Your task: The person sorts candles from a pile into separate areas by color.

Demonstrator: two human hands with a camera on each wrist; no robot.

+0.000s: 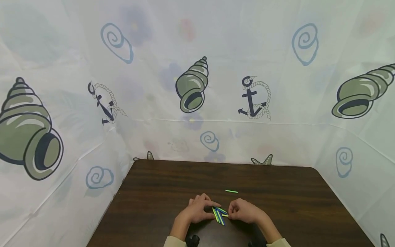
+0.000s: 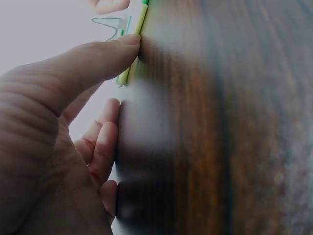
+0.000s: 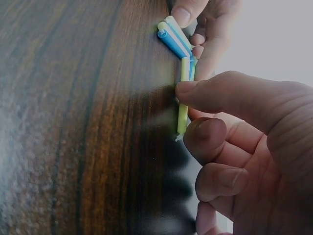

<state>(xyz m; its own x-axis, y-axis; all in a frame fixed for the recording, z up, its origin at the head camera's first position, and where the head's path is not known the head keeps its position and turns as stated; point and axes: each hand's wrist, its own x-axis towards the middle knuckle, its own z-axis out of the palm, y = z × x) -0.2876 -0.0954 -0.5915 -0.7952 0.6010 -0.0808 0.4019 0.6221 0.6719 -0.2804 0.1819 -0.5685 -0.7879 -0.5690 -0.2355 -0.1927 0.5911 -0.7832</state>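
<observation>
Yellow-green and blue sticks lie in a slanted, touching arrangement (image 1: 217,216) on the dark table between both hands. The left hand (image 1: 195,210) has its thumb and index finger spread at their left and upper ends; in the left wrist view its thumb (image 2: 93,66) rests against a yellow stick (image 2: 139,22). With thumb and fingertips, the right hand (image 1: 245,211) pinches a yellow stick (image 3: 183,117), whose far end meets the blue sticks (image 3: 172,44) in the right wrist view. Part of that stick is hidden by the right thumb (image 3: 220,95).
A single green stick (image 1: 231,191) lies beyond the hands, towards the back of the brown wooden table (image 1: 172,178). Dark objects (image 1: 193,240) stand near the wrists at the bottom. Behind and beside the table hangs a white cloth (image 1: 228,144) with shell and anchor prints.
</observation>
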